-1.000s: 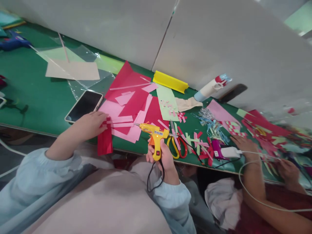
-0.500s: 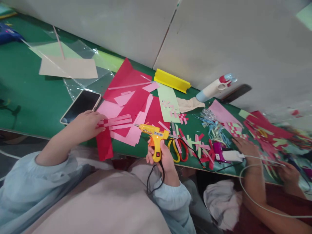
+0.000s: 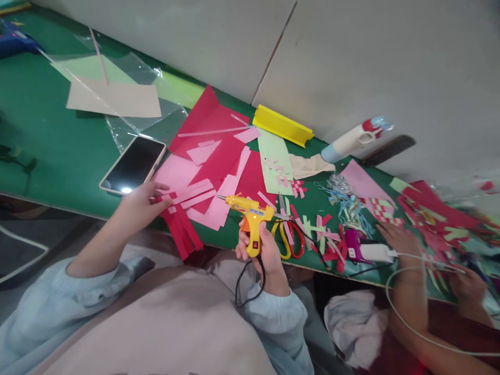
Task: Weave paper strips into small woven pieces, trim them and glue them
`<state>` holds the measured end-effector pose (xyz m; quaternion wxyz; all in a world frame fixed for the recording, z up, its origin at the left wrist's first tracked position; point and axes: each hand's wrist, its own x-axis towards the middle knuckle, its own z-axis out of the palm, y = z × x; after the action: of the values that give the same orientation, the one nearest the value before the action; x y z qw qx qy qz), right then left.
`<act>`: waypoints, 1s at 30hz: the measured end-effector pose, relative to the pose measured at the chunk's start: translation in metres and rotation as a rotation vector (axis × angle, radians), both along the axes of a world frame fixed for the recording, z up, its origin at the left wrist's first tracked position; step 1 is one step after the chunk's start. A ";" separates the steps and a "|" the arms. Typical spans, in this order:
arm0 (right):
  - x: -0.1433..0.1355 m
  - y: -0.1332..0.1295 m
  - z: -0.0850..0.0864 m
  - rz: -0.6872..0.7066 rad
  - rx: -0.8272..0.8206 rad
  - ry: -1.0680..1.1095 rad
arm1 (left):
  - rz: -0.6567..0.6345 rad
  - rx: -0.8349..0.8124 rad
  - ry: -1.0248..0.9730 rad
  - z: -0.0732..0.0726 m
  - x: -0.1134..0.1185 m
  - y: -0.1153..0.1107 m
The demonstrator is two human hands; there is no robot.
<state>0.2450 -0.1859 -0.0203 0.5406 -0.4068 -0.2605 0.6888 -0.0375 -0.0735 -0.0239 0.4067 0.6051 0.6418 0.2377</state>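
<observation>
Head view: right hand (image 3: 269,255), grip wrapped round yellow glue gun (image 3: 254,221) above near edge of bench (image 3: 58,156), nozzle pointing left. Left hand (image 3: 144,204) touches woven pink-and-red strips (image 3: 180,221) at same edge, red ends overhanging; cannot tell whether its grip is pinched. Phone (image 3: 135,164) just beyond left hand. Yellow channel piece (image 3: 283,126) along far edge.
</observation>
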 end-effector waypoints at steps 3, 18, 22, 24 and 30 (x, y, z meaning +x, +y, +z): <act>0.000 0.000 0.001 0.018 -0.002 0.006 | 0.050 0.008 -0.026 -0.007 0.008 -0.012; 0.005 0.001 0.000 0.082 -0.049 0.041 | -0.146 0.545 0.551 0.009 0.008 -0.050; 0.003 0.002 0.000 0.096 -0.054 0.060 | -0.287 0.719 0.525 0.000 0.004 -0.063; 0.002 0.002 0.000 0.102 -0.049 0.066 | -0.357 0.761 0.496 -0.004 0.007 -0.070; 0.000 0.002 -0.002 0.126 -0.022 0.039 | -0.509 0.827 0.407 -0.009 0.025 -0.083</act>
<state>0.2454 -0.1837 -0.0224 0.4965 -0.3819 -0.2672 0.7323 -0.0129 -0.1564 -0.0332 0.0459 0.8859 0.3927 0.2427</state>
